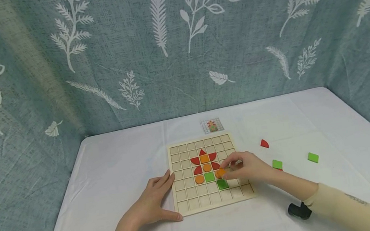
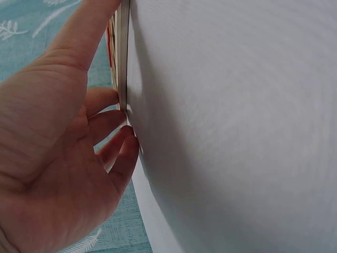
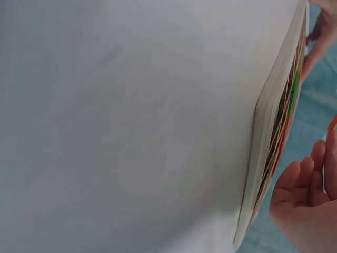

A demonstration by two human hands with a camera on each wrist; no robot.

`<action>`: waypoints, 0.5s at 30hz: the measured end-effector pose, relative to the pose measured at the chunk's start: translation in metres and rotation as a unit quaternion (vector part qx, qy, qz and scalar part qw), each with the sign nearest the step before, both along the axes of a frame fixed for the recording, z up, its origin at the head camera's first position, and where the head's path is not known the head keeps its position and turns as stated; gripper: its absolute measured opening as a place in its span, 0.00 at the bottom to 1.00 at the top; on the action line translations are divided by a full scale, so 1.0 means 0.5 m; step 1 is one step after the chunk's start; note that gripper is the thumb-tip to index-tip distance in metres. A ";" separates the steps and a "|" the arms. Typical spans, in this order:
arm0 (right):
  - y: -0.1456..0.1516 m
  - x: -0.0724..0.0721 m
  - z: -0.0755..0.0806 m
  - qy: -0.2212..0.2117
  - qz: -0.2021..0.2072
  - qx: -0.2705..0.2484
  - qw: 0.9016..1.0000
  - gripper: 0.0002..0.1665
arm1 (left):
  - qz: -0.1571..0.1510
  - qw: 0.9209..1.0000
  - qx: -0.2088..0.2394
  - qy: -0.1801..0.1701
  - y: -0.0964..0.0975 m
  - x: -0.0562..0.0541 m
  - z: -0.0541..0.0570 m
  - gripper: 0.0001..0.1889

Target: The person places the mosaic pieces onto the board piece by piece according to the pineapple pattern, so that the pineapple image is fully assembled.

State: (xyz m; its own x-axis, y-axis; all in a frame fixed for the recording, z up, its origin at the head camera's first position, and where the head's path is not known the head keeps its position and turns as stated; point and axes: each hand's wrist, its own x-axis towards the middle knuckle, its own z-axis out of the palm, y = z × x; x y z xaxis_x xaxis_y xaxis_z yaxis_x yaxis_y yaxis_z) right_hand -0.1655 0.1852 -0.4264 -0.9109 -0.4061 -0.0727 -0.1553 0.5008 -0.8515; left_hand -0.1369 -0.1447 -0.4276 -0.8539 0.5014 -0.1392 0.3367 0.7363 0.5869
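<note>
A wooden grid board (image 1: 191,203) lies on the table with flat coloured pieces in its cells. A red triangle (image 1: 202,152) tops an orange square (image 1: 204,159), with red quarter-circles around. Below come an orange disc (image 1: 207,167), another orange disc (image 1: 199,179), a green square (image 1: 209,177) and a second green square (image 1: 222,184). My right hand (image 1: 248,166) pinches an orange piece (image 1: 221,172) over the board's right half; its exact shape is partly hidden by fingers. At the board's left edge my left hand (image 1: 152,201) rests, fingers and thumb spread, touching the frame (image 2: 123,58).
Behind the board lies a small pattern card (image 1: 212,125). Right of it are a loose red quarter-circle (image 1: 264,143), a green square tile (image 1: 277,164) overlapping a red piece, and another green tile (image 1: 313,158). A leaf-patterned curtain (image 1: 173,85) hangs behind the white table (image 1: 123,156).
</note>
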 end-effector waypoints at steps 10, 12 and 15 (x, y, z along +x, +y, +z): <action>-0.052 0.001 -0.014 0.051 0.072 0.016 0.996 0.12 | -0.006 1.000 -0.003 0.000 0.001 -0.001 0.002 0.62; -0.058 0.003 -0.014 0.083 0.083 0.044 0.992 0.10 | -0.004 1.000 -0.002 -0.001 0.001 -0.001 0.003 0.62; -0.066 0.006 -0.011 0.121 0.095 0.085 0.985 0.09 | 0.000 1.000 -0.002 -0.005 0.001 -0.001 0.005 0.62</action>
State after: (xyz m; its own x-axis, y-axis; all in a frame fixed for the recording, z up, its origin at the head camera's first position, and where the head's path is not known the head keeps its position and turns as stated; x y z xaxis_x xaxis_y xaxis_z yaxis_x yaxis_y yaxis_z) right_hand -0.1626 0.1520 -0.4321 -0.8192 -0.5708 0.0561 -0.4475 0.5750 -0.6849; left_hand -0.1371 -0.1444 -0.4253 -0.8523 0.5014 -0.1488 0.3318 0.7383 0.5873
